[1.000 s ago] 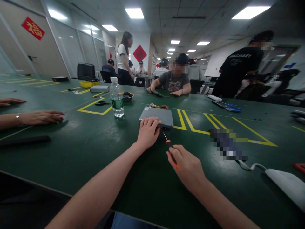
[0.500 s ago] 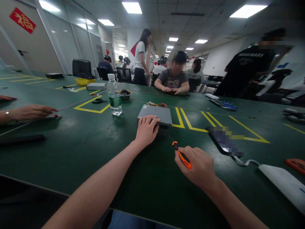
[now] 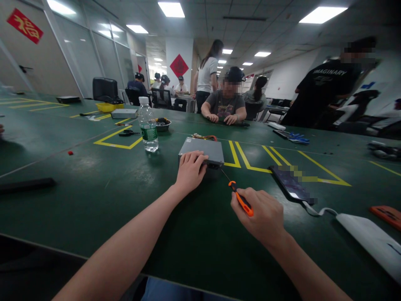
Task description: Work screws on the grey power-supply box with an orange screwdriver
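Note:
A grey metal computer power supply [image 3: 206, 149] sits on the green table, its coloured cables at the far side and a socket on the side facing me. My left hand [image 3: 191, 169] grips its near left part, fingers over the top and thumb at the near side. In my right hand [image 3: 258, 211] is a screwdriver [image 3: 241, 198] with an orange and black handle. The shaft points up and left, its tip at the power supply's near right corner; I cannot tell whether it touches.
A water bottle [image 3: 148, 127] stands left of the power supply, before a metal bowl [image 3: 164, 124]. To the right lie a phone [image 3: 290, 184], a white power bank [image 3: 369, 238] and an orange object [image 3: 387, 216]. Across the table sits a person [image 3: 225, 102].
The screwdriver tip has come up to the power supply's corner. At the left, another person's hand has drawn back, leaving a small red piece on the table. A standing person behind has moved right.

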`<state>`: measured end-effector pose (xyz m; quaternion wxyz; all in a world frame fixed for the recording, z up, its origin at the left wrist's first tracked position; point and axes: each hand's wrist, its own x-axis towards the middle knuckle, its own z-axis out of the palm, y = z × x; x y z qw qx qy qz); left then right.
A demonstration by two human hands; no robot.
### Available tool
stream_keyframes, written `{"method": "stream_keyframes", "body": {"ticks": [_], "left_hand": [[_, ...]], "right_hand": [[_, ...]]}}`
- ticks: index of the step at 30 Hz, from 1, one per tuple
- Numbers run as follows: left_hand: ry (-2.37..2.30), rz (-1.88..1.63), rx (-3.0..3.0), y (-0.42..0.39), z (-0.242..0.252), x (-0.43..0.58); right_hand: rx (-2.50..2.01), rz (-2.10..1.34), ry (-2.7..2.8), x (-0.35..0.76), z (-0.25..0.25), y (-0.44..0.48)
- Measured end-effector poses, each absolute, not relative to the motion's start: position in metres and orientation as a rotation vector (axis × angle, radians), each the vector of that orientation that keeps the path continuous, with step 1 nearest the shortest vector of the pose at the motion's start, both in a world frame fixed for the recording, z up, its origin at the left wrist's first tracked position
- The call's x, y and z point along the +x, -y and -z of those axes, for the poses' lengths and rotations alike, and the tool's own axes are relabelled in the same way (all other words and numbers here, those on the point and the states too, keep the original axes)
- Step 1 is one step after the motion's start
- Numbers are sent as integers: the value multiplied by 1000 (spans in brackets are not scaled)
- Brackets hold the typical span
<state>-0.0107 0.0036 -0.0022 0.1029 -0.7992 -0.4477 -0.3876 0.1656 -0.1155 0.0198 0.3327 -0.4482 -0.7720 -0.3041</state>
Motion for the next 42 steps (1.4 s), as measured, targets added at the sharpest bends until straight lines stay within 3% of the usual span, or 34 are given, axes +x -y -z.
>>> {"method": "stream_keyframes", "body": {"ticks": [9, 15, 23, 32, 42], "left_hand": [[1315, 1166, -2350, -4, 3, -9], [1314, 1170, -2355, -4, 3, -9], [1304, 1166, -2371, -4, 2, -10], [1297, 1170, -2378, -5, 2, -11], [1318, 1159, -2365, -5, 2, -10]], "right_hand": [[-1089, 1131, 2253, 153, -5, 116], [-1203, 857, 2042, 158, -8, 116], [-1104, 670, 2196, 153, -12, 118], [-1177, 83, 2361, 150, -27, 129], [-1054, 134, 2338, 162, -29, 121]]}}
